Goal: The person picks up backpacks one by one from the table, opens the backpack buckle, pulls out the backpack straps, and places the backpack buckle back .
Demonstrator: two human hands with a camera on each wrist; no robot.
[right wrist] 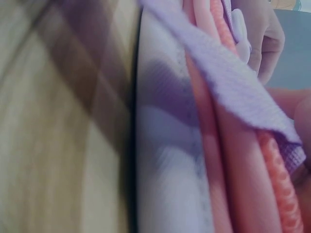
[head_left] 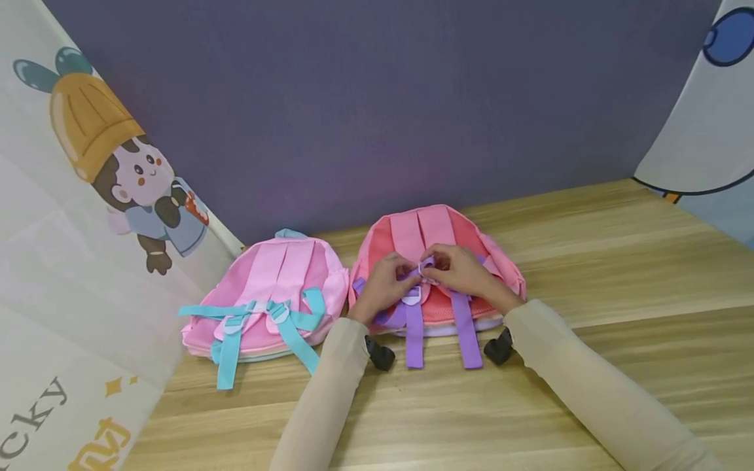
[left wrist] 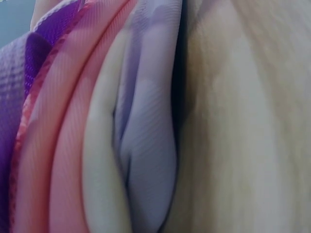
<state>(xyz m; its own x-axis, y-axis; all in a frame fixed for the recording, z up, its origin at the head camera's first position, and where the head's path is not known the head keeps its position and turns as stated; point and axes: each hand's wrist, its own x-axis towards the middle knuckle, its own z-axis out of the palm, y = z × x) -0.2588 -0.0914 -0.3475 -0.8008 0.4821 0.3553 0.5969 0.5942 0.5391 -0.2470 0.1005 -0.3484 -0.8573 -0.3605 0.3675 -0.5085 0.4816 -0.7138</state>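
Observation:
A coral-pink backpack (head_left: 436,229) lies on the table with its shoulder straps facing up. Over its middle, my left hand (head_left: 383,288) and right hand (head_left: 465,269) meet at a small pale buckle (head_left: 425,268) on purple webbing. The left thumb and fingers pinch the webbing on one side; the right fingertips pinch the other side of the buckle. Below them, a pale strap adjuster (head_left: 413,296) sits on a purple strap (head_left: 415,340), and a second strap hangs past the bag's lower edge. In the right wrist view, a purple strap (right wrist: 233,77) crosses the bag's layered edge.
To the left, right beside it, lies a light-pink backpack (head_left: 268,268) with turquoise straps (head_left: 228,360). The wood-grain table (head_left: 618,261) ends at a dark grey panel (head_left: 412,111) behind. A white printed curtain (head_left: 59,261) hangs at the left side.

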